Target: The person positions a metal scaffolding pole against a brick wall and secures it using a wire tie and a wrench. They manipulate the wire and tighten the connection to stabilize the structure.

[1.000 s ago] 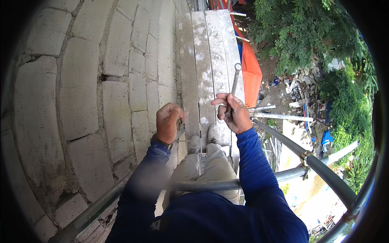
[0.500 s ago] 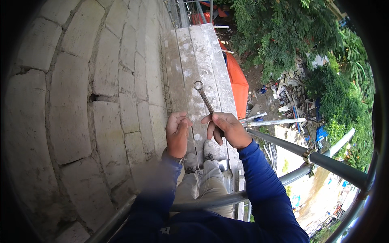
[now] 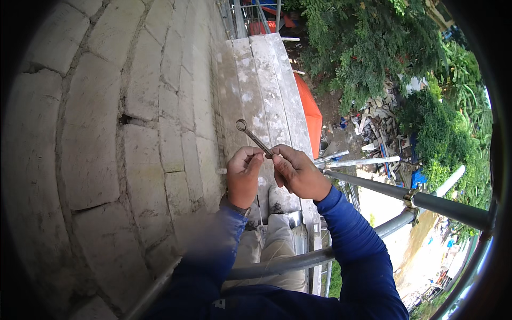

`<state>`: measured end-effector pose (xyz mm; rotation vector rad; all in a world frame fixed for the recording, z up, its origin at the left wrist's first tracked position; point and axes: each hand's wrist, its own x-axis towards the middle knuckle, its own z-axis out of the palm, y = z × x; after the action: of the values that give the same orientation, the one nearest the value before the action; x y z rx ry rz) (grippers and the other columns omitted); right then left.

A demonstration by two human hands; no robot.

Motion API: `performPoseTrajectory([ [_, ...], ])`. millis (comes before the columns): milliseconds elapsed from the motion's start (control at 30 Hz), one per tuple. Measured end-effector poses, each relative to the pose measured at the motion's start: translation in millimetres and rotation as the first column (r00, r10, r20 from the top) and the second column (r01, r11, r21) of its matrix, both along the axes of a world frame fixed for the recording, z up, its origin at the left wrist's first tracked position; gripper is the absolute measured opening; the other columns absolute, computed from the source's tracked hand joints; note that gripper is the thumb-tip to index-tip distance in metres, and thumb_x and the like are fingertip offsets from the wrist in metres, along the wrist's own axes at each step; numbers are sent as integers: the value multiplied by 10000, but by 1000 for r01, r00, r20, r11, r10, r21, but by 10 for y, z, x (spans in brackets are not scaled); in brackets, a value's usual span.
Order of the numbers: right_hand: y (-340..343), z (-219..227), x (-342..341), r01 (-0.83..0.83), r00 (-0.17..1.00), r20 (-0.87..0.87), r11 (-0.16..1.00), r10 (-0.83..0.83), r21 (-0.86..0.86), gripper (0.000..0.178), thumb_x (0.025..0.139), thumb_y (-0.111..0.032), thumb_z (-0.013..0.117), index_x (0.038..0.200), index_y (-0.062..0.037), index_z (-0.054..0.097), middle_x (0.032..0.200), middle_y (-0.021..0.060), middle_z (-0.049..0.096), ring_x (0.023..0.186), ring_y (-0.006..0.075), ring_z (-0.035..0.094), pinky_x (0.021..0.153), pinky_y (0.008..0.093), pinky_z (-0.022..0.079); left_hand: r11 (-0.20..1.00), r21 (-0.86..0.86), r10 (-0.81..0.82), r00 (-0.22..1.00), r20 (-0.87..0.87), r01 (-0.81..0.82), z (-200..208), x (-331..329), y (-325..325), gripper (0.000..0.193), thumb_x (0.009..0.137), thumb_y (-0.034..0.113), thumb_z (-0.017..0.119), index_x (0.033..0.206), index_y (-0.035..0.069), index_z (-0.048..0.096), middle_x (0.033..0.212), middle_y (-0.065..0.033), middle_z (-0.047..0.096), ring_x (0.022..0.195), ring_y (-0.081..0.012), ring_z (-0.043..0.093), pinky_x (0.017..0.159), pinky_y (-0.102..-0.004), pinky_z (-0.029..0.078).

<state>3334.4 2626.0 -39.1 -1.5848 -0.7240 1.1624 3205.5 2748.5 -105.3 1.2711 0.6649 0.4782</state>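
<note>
- Gripping the wrench [image 3: 256, 143] by its near end, the right hand [image 3: 304, 173] closes thumb and fingers on the shank. The ring end points far and left; this end grip probably leaves most of the shank exposed.
- Left hand [image 3: 244, 178]: fingers bend toward the thumb, tips just beside the wrench's gripped end. Whether they pinch anything cannot be told.
- Wrench position: raised above the plank walkway [image 3: 261, 74], presumably kept close before the body for fine finger control.
- Left limit: the block wall [image 3: 90, 138] runs alongside the planks and restricts sideways room.
- Right limit: the outer plank edge, with the orange tarp [image 3: 309, 106] beyond it and the sloping guard tube [image 3: 384, 189] nearer.
- Near limit: a lower tube [image 3: 304, 262] crosses before the trousers [image 3: 277, 242].
- Longest room: far, along the planks.
</note>
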Motion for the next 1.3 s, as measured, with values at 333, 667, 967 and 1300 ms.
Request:
performPoseTrajectory([
  [333, -44, 39, 19, 24, 937, 339, 982, -88, 187, 274, 1087, -216, 502, 1066, 12, 653, 596, 112, 556, 545, 191, 583, 559, 371, 460, 998, 52, -43, 997, 64, 40, 112, -4, -121, 120, 1019, 108, 632, 1046, -9, 636, 840, 25, 599, 739, -34, 506, 647, -220, 415],
  [667, -278, 208, 330, 314, 838, 333, 881, -432, 354, 419, 1108, -356, 463, 1143, 9, 666, 589, 32, 536, 534, 103, 497, 528, 286, 394, 957, 274, 104, 995, -3, -99, 44, -189, -35, 105, 999, 101, 655, 1008, -3, 644, 826, 13, 614, 719, -47, 529, 655, -233, 444],
  [967, -222, 110, 73, 145, 983, 72, 950, -171, 276, 401, 1115, -343, 442, 1194, -22, 669, 685, 30, 589, 598, 103, 468, 589, 285, 413, 987, 158, -6, 999, -49, 14, 14, -207, -182, 112, 1006, 108, 651, 960, 6, 640, 788, 19, 599, 696, -37, 506, 618, -225, 413],
  [1300, -103, 106, -111, -54, 997, 70, 973, 39, 225, 333, 1108, -260, 465, 1004, 5, 639, 645, 51, 543, 606, 143, 486, 600, 318, 442, 944, -296, -90, 976, 196, 147, 235, -218, -211, 162, 1045, 186, 600, 1073, 27, 590, 814, 22, 536, 655, -32, 407, 578, -225, 340],
])
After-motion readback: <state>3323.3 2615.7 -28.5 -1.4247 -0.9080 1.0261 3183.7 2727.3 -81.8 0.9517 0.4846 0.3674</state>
